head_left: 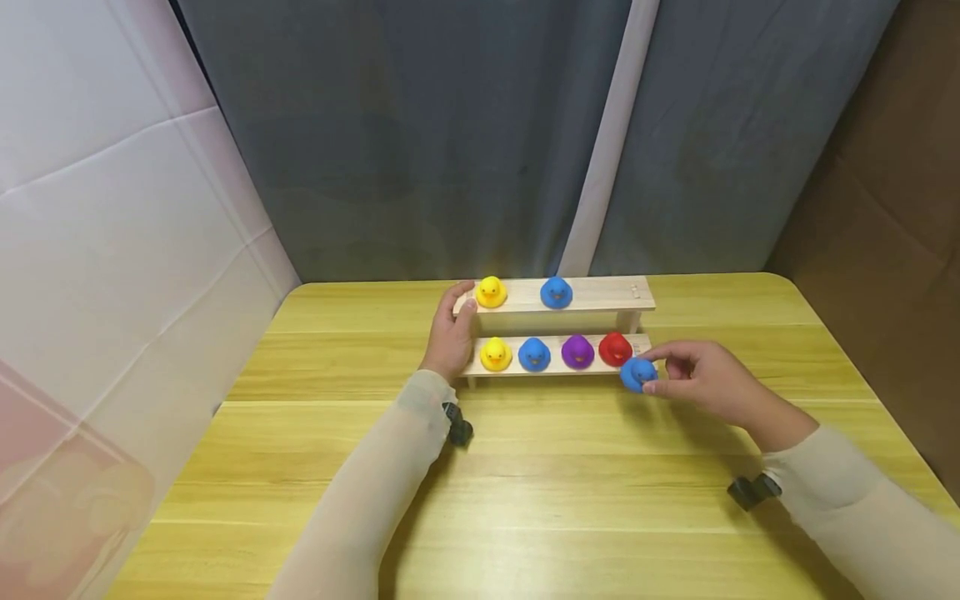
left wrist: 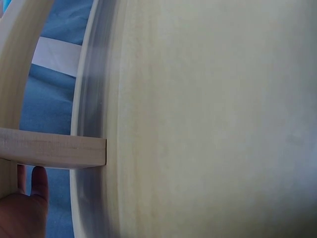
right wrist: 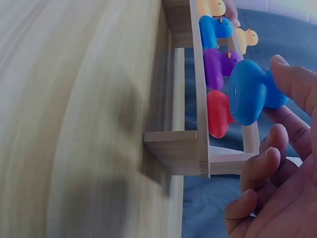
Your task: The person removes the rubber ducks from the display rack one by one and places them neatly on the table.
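A blue rubber duck [head_left: 638,375] is pinched between thumb and fingers of my right hand [head_left: 705,382], just off the right front of a two-tier wooden shelf [head_left: 600,293]. The right wrist view shows this duck [right wrist: 250,94] tipped on its side, its flat base facing the camera. My left hand [head_left: 452,333] grips the left end of the upper tier; the left wrist view shows only part of that hand [left wrist: 25,210] beside the wood. On the lower tier sit a yellow duck [head_left: 496,355], a blue one [head_left: 534,355], a purple one [head_left: 577,352] and a red one [head_left: 615,349].
Up on the top tier stand another yellow duck [head_left: 491,292] and another blue duck [head_left: 557,292]. The shelf is near the back edge of a wood-grain table [head_left: 525,500]. Behind hangs a grey curtain [head_left: 412,150]; a white sheet [head_left: 135,208] is at left, a brown panel [head_left: 885,208] at right.
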{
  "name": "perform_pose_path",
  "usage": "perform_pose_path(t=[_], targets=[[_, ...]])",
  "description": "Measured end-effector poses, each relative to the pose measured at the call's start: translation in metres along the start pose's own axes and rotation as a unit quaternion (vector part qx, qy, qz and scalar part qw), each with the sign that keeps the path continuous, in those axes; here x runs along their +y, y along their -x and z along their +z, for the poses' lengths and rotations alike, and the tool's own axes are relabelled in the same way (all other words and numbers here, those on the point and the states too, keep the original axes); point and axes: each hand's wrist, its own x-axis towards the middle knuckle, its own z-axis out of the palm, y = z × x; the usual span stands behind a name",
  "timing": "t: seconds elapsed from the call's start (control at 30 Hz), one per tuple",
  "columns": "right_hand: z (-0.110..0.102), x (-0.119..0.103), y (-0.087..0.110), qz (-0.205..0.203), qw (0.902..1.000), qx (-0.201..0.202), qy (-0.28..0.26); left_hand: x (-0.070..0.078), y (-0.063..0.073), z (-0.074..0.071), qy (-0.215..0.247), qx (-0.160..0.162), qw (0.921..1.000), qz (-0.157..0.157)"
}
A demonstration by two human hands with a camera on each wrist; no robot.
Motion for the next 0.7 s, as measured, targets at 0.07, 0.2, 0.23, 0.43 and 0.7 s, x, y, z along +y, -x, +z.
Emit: perform_pose_path(t=[0.07,0.2,0.23,0.43,0.7], targets=[[0.001,0.001,0.001,0.002,1.0000,0.000,-0.003,0.000,0.000,0.000,0.002,-0.001,1.0000,0.000],[0.004,0.002,0.003,0.015,0.9998,-0.007,-0.006,-0.001,-0.001,0.000,0.002,-0.003,1.0000,0.003],[0.005,0.003,0.004,0.017,0.9998,-0.009,-0.006,-0.001,-0.001,0.000,0.002,-0.003,1.0000,0.004],[0.009,0.006,0.006,0.014,0.9997,-0.011,-0.017,-0.001,-0.001,0.000,-0.005,0.000,1.0000,0.005],[0.017,0.008,0.007,0.032,0.9989,-0.025,-0.024,0.000,0.001,0.000,-0.002,0.000,1.0000,0.010]])
